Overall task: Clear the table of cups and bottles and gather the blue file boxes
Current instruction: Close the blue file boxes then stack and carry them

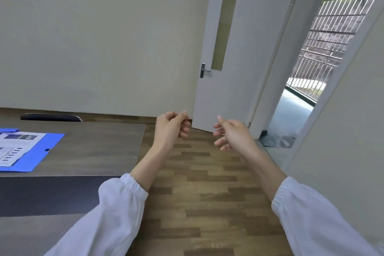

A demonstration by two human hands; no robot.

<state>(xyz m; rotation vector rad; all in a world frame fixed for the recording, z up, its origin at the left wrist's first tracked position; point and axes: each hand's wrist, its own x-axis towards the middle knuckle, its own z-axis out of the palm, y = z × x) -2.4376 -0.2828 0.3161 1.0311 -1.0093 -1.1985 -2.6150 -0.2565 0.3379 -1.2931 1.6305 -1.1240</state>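
A flat blue file box (44,151) lies on the dark wooden table (93,149) at the left, with printed white papers (14,147) on top of it. A second blue piece (8,130) shows at the far left edge. Both of my arms reach forward over the floor, to the right of the table. My left hand (172,127) holds nothing, its fingers loosely curled. My right hand (232,133) is likewise empty, with fingers curled and slightly apart. No cups or bottles are in view.
A black chair back (52,117) stands behind the table against the wall. A white door (228,48) stands open ahead, with the doorway (291,114) to a railed balcony at the right. Wood-pattern floor (207,193) runs between table and right wall.
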